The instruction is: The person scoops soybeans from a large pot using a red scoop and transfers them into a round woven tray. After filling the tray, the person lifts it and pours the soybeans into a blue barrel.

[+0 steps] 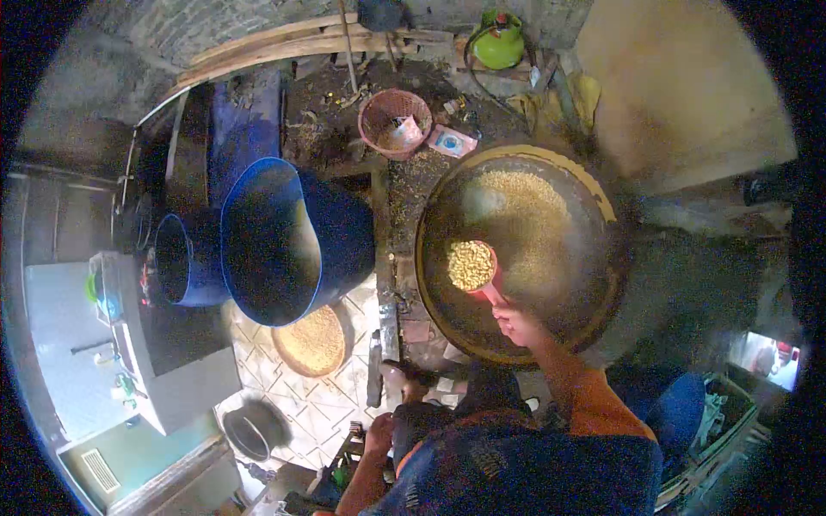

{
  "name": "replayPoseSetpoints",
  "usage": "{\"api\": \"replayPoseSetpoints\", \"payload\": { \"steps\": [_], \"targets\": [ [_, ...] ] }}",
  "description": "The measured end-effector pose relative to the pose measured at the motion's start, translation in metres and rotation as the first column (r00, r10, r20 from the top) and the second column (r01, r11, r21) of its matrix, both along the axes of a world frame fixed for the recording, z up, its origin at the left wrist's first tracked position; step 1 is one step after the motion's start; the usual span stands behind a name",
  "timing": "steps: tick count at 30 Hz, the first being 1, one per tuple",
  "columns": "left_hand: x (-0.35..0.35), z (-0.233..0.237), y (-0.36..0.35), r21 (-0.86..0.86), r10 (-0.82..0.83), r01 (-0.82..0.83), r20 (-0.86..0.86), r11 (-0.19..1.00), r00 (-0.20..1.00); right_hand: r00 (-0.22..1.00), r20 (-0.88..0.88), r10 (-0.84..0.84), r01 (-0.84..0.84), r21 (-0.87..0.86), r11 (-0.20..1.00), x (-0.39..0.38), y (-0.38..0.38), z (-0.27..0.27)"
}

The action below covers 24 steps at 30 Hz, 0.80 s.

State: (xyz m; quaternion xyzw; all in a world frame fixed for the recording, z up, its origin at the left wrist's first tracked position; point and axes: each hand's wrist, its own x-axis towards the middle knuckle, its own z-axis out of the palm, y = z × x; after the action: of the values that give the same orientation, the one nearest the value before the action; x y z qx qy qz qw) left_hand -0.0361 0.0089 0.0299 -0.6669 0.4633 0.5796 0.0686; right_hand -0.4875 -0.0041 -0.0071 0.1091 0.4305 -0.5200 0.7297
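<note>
My right hand (514,325) is closed round the handle of a red plastic dipper (494,284). Pale yellow beans (470,265) fill the dipper to the brim. It is held over a wide, round, dark vat (430,297), which has more of the same beans (525,193) inside and a steamy haze over them. Down beside my knee hangs my left hand (379,432), its fingers too small and dim to make out. Left of the vat, a big blue drum (348,236) lies tilted, its mouth facing me.
A second blue drum (203,271) stands farther left. On the tiled floor (366,344) sit a round tray of yellow beans (311,342) and a dark bucket (249,430). Behind the vat are a pink basket (396,112), a printed packet (451,140) and a green gas cylinder (499,45).
</note>
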Motion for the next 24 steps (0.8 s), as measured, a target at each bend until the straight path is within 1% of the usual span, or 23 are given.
{"api": "replayPoseSetpoints", "payload": {
  "steps": [1,2,3,4,5,6,7,9,11,13,14,15,16,17,18,19,20,21,22,23,24],
  "targets": [
    [-0.008,0.01,-0.006,0.079,0.076,-0.08,0.059,0.994,0.995,0.997,-0.071,-0.014,0.013,-0.012,1.0,0.001,-0.001,0.015],
    [0.005,-0.002,-0.002,0.041,0.118,-0.117,-0.023,0.992,0.993,0.997,-0.083,-0.004,0.003,-0.014,1.0,0.001,-0.001,0.023],
    [0.017,-0.016,0.004,0.037,0.22,-0.218,-0.089,0.975,0.971,0.994,-0.105,-0.032,0.029,-0.025,0.999,0.001,-0.001,0.031],
    [0.027,-0.029,0.005,-0.028,0.106,-0.108,-0.074,0.994,0.992,0.99,-0.125,-0.06,0.056,-0.038,0.998,0.001,-0.002,0.038],
    [0.033,-0.032,0.005,-0.089,-0.007,0.003,-0.048,0.996,0.999,0.99,-0.134,-0.05,0.044,-0.043,0.998,0.003,-0.004,0.051],
    [0.037,-0.037,0.005,-0.102,-0.048,0.048,0.008,0.994,0.999,0.987,-0.141,-0.074,0.07,-0.033,0.997,0.004,-0.007,0.065],
    [0.044,-0.037,0.003,-0.019,0.064,-0.066,-0.103,0.998,0.993,0.984,-0.146,-0.099,0.096,-0.024,0.995,0.005,-0.01,0.074],
    [0.049,-0.043,0.0,-0.088,0.116,-0.12,-0.053,0.989,0.992,0.984,-0.141,-0.111,0.108,-0.029,0.994,0.009,-0.009,0.084],
    [0.048,-0.035,-0.002,-0.108,0.119,-0.124,-0.052,0.986,0.992,0.983,-0.138,-0.123,0.12,-0.032,0.992,0.014,-0.01,0.095],
    [0.045,-0.024,-0.007,-0.126,0.124,-0.129,-0.048,0.984,0.991,0.976,-0.141,-0.164,0.15,-0.104,0.983,0.019,-0.013,0.106],
    [0.044,-0.018,-0.011,-0.085,0.119,-0.118,0.012,0.989,0.993,0.977,-0.15,-0.153,0.136,-0.114,0.984,0.021,-0.01,0.102],
    [0.048,-0.018,-0.012,-0.042,0.116,-0.113,0.073,0.993,0.991,0.949,-0.307,-0.078,0.033,-0.151,0.988,0.022,-0.006,0.094],
    [0.062,-0.04,-0.003,-0.15,0.105,-0.103,0.011,0.983,0.994,0.889,-0.457,-0.009,-0.08,-0.174,0.981,0.022,-0.003,0.086],
    [0.061,-0.035,-0.006,-0.107,0.158,-0.154,0.032,0.982,0.987,0.887,-0.461,0.013,-0.11,-0.183,0.977,0.023,-0.004,0.087],
    [0.071,-0.047,-0.008,-0.303,-0.225,0.251,0.121,0.919,0.967,0.958,-0.277,-0.068,0.023,-0.164,0.986,0.025,-0.007,0.091],
    [0.083,-0.06,-0.006,-0.424,-0.538,0.608,0.285,0.671,0.793,0.984,-0.083,-0.155,0.145,-0.111,0.983,0.028,-0.008,0.095],
    [0.083,-0.057,0.001,-0.452,-0.375,0.4,0.149,0.797,0.915,0.982,-0.1,-0.16,0.149,-0.105,0.983,0.032,-0.009,0.098],
    [0.083,-0.06,0.008,-0.452,-0.188,0.171,0.007,0.876,0.982,0.987,-0.1,-0.129,0.117,-0.111,0.987,0.036,-0.012,0.105],
    [0.086,-0.063,0.007,-0.409,-0.17,0.201,0.111,0.89,0.979,0.982,-0.122,-0.142,0.129,-0.107,0.986,0.039,-0.014,0.113],
    [0.086,-0.06,0.007,-0.413,-0.143,0.176,0.109,0.893,0.984,0.977,-0.144,-0.158,0.143,-0.105,0.984,0.042,-0.015,0.117],
    [0.087,-0.056,0.005,-0.287,-0.034,0.047,0.05,0.957,0.998,0.976,-0.163,-0.147,0.125,-0.139,0.982,0.042,-0.014,0.113]
  ]
}}
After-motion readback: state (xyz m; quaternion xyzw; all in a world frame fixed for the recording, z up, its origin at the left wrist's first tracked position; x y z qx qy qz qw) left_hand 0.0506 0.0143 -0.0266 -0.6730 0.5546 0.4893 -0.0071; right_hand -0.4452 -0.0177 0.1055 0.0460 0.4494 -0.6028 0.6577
